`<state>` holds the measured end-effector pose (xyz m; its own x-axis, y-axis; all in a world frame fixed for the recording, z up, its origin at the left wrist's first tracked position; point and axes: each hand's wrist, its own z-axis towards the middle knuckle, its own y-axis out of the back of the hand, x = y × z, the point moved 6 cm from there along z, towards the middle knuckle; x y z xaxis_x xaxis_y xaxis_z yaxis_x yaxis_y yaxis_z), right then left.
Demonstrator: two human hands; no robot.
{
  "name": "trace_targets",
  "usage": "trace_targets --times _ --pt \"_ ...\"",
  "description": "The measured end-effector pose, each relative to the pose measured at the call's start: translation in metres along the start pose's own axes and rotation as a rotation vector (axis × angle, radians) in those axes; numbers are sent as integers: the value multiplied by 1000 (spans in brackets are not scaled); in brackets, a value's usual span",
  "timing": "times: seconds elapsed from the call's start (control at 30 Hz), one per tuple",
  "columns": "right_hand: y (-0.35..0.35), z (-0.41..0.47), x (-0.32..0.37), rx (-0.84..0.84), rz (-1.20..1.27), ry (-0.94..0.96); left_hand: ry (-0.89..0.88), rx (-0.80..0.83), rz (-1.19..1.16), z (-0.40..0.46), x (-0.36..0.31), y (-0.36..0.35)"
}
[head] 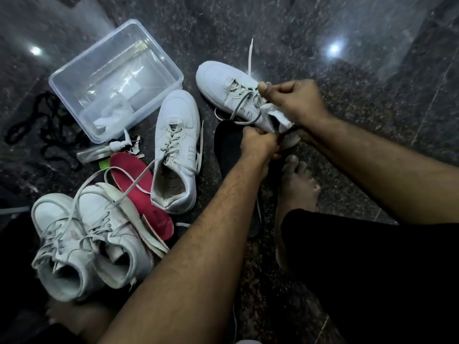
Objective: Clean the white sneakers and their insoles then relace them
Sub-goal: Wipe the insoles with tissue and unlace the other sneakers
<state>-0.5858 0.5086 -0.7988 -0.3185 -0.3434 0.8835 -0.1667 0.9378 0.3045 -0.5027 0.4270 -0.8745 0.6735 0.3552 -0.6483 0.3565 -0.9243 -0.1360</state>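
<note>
A white sneaker [223,85] lies on the dark floor with its toe pointing up-left. My right hand [295,100] pinches its lace [250,58] above the eyelets, one lace end trailing upward. At the heel end, my left hand [258,142] grips the shoe's collar. Its mate [177,135] lies to the left, laced loosely and without an insole. A red insole [139,184] lies beside that one, and a black insole [227,145] sits under my left hand.
A second, dirtier pair of white sneakers [87,239] lies at lower left with a pale insole across it. A clear plastic tub [114,78] holds wipes and bags. A small spray bottle [99,152] and black laces [47,130] lie nearby. My bare foot [298,184] rests by the shoe.
</note>
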Motion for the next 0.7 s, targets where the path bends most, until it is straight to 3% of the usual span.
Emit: trace_targets --times 0.23,0.37,0.47,0.6,0.7 --pt "-19 -3 3 -194 195 -160 -24 -44 135 1 -1 2" --pt "-30 -9 -3 -104 341 -297 -115 -126 425 -17 -9 10" --pt "-19 -13 -3 -4 399 -439 -191 -97 535 -43 -20 4" --pt "1 -15 5 113 727 -514 -510 -282 687 -60 -39 1" --pt "12 -18 -8 23 867 -406 -685 -448 826 -63 -58 9"
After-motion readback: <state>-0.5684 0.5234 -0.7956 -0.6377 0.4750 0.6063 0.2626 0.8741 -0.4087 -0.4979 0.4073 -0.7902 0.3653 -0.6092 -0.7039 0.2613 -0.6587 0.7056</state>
